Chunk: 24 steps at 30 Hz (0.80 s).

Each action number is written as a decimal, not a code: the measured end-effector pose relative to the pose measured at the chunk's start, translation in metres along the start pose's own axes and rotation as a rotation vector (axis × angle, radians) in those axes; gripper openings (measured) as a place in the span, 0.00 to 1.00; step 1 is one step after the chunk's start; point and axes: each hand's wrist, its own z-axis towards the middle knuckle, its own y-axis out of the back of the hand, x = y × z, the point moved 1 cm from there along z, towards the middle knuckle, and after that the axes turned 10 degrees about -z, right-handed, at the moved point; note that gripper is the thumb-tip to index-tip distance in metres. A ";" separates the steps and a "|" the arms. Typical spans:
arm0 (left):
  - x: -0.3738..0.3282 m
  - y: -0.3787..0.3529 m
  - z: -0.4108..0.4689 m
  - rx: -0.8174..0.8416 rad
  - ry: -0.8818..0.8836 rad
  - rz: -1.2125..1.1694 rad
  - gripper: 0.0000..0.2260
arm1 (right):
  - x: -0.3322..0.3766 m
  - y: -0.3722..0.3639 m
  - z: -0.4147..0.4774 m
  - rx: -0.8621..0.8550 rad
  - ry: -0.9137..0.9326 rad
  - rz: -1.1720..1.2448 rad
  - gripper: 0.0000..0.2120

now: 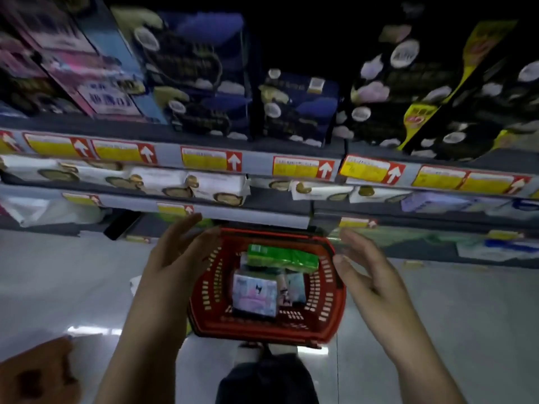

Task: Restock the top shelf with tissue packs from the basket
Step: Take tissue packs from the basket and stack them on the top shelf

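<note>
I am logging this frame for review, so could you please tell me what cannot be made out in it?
All in the head view:
Print on the price labels: blurred.
Bottom of the basket: hidden under the green pack and the pink-and-white pack.
Left wall of the basket: partly covered by the left hand.
Lower left, the brown shape: blurred, cut by the edge.
Tops of the dark packs: lost in darkness.

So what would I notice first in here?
The red basket on the floor in the middle, with a green pack on top of pastel tissue packs. The left hand and right hand hover open at either side of it. Yellow price tags line the shelf edges above.
</note>
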 end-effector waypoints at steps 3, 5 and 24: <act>0.027 0.005 0.013 -0.023 0.018 0.021 0.21 | -0.030 -0.012 0.007 -0.015 -0.030 -0.020 0.25; 0.046 0.015 0.022 -0.027 0.024 0.056 0.23 | -0.051 -0.021 0.013 -0.033 -0.046 -0.024 0.20; 0.229 0.079 0.108 -0.088 0.269 0.297 0.09 | -0.221 -0.135 0.091 0.007 -0.143 -0.219 0.21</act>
